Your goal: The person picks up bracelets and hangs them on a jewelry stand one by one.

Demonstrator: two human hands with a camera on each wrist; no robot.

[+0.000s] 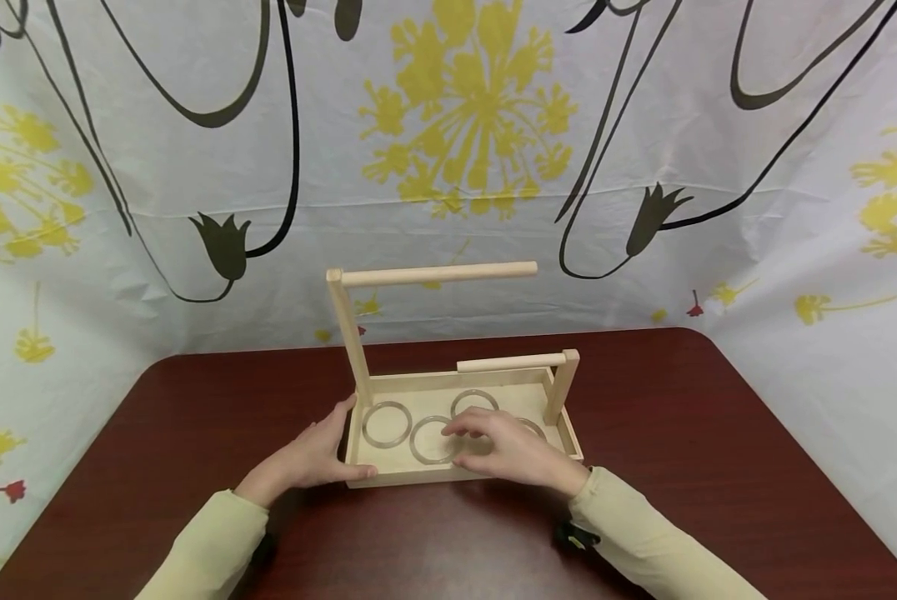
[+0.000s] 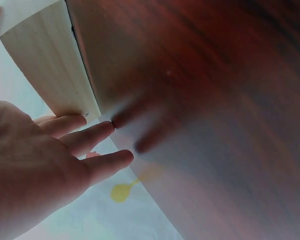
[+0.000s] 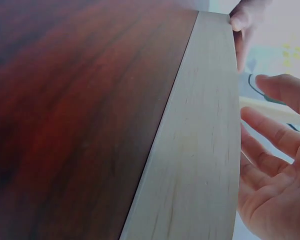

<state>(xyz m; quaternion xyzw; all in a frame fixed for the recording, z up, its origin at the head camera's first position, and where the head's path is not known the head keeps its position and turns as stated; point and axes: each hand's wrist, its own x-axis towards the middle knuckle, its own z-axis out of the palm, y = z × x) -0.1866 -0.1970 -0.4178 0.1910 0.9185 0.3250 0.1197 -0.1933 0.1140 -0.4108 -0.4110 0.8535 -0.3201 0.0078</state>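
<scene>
A shallow light wooden tray [image 1: 411, 477] sits on the table with rings lying flat inside. A tall post [image 1: 351, 342] rises at its left end, a short post [image 1: 561, 387] at its right, each bearing a sideways rod. My left hand [image 1: 315, 450] braces the tray's left front corner, thumb over the front wall, fingers extended along the end. The left wrist view shows those fingers [image 2: 90, 137] straight and spread. Above the rings hovers my right hand [image 1: 508, 450], loosely curved and holding nothing; thumb and fingers stand apart. It overlaps a clear ring [image 1: 413, 446] and partly hides another at right.
The long upper rod [image 1: 441, 273] reaches right from the tall post with its right end free. A lower rod [image 1: 508, 362] points left from the short post. Around the tray spreads a dark red-brown table [image 1: 674, 417]. A patterned white curtain [image 1: 321, 167] hangs behind.
</scene>
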